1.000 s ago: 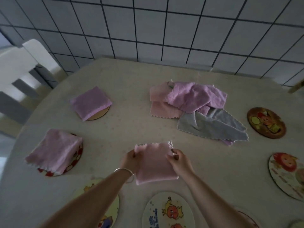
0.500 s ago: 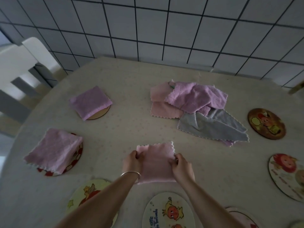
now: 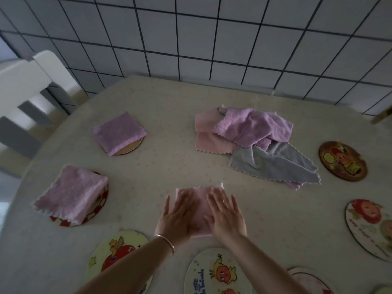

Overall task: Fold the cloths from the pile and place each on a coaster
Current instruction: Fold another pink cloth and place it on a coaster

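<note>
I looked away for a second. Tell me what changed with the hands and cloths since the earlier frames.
Both hands let go of the pink cloth edges they pinched. The left hand and right hand now lie flat on it, fingers straight, pressing it to the table. The pile and the two folded cloths on coasters, and, stayed put.

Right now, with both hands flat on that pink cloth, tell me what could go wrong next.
1. The folded pink cloth is only pressed flat by the left hand and right hand; lifting it loosely may let the fold spring open.
2. The nearest free coaster sits right under the forearms, so a wrist could nudge it.
3. The unfolded pile lies close; a reach could drag the grey cloth along.
</note>
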